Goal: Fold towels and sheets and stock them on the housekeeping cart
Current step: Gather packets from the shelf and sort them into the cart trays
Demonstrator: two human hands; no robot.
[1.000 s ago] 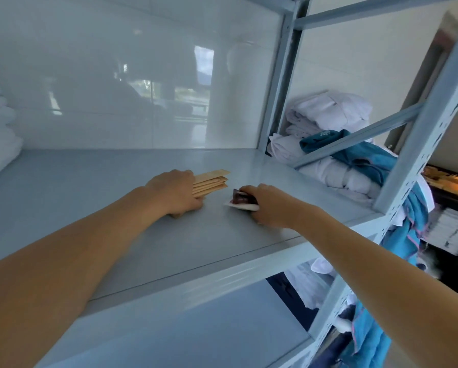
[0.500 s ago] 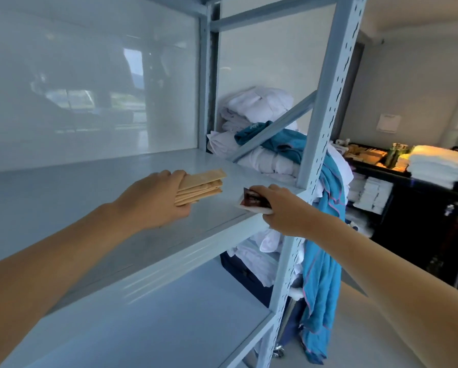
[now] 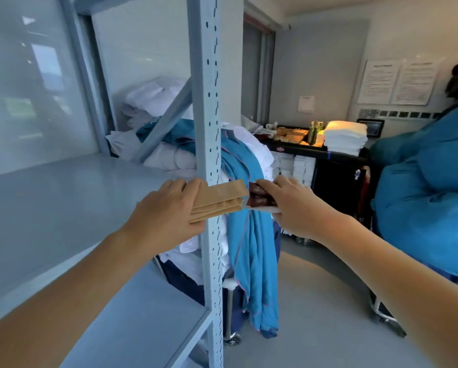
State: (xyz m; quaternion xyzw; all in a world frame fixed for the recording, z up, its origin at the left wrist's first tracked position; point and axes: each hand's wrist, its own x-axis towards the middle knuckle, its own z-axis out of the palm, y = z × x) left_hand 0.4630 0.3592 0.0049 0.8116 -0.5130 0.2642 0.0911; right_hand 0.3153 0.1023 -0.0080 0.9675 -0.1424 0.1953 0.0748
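here, the grey shelving unit (image 3: 208, 107) fills the left; beyond its upright stands the black housekeeping cart (image 3: 336, 166) bearing folded white towels (image 3: 345, 138). at that upright, the left hand (image 3: 166, 217) grips tan packets (image 3: 218, 201); the right hand (image 3: 294, 208) pinches a dark sachet (image 3: 261, 199).

Grey-blue metal shelving (image 3: 63, 197) at left, with a perforated upright post (image 3: 209, 107) and a diagonal brace (image 3: 166, 123). Glossy white wall panel (image 3: 31, 83) behind the shelves, catching window reflections. Pale grey floor (image 3: 315, 309) below. Grey door (image 3: 251, 75) in a dark frame further back. Two printed notices (image 3: 397, 82) pinned to the far white wall, a small sign (image 3: 306, 104) beside the door, a row of switches (image 3: 397, 113) beneath the notices. Warm light over the far corner.
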